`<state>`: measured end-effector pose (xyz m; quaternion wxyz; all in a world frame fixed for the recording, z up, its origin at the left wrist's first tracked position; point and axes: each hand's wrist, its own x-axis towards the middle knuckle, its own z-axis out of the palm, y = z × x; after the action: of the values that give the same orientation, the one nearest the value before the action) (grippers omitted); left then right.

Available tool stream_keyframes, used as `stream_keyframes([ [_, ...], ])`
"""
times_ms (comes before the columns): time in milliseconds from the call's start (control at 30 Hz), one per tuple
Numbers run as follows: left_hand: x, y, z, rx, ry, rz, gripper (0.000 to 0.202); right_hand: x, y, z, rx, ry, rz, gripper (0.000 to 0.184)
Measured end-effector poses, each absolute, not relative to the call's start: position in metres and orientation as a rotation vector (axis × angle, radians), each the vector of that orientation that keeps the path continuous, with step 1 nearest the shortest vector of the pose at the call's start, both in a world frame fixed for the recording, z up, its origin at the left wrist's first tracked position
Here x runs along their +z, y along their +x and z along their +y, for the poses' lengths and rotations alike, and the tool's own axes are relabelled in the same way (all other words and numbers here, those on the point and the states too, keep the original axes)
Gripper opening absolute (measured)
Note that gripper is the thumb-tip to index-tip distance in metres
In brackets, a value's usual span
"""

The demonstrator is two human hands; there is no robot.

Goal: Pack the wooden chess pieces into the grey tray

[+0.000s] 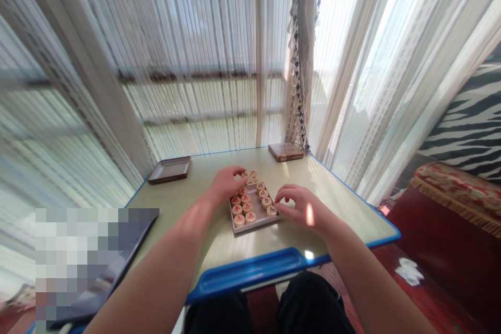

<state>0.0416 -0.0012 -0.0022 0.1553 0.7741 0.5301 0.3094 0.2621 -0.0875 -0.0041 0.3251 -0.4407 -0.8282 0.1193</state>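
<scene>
A shallow box (256, 228) of Chinese chess pieces lies on the table in front of me. Red-marked pieces (246, 207) fill two columns along its left side, and black-marked pieces (263, 193) form one column on the right. At the far left corner of the box, my left hand (230, 182) pinches a black-marked piece (245, 174) between thumb and finger. Loose pieces (252, 177) sit just beyond the box's far edge. My right hand (300, 205) is at the right wall, its fingers bent and apart, fingertips against the nearest black-marked piece (272, 211).
The pale table (329, 188) has a blue rim and a blue front trough (250, 270). An empty brown-rimmed tray (169, 169) lies at the back left, a flat brown box (285, 152) at the back right. A dark blurred-out screen (135, 229) stands at the left. String curtains (203, 52) hang behind.
</scene>
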Motion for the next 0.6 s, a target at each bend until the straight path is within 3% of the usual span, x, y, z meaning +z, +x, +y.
stream_keyframes([
  [333, 0.002, 0.040, -0.001, 0.891, 2.167, 1.432, 0.034, -0.004, 0.260, -0.087, 0.326, -1.173, -2.108, 0.012],
  [600, 0.012, 0.032, 0.005, 1.092, 2.148, 1.463, 0.034, 0.053, 0.227, -0.046, 0.207, -1.206, -2.344, 0.019],
])
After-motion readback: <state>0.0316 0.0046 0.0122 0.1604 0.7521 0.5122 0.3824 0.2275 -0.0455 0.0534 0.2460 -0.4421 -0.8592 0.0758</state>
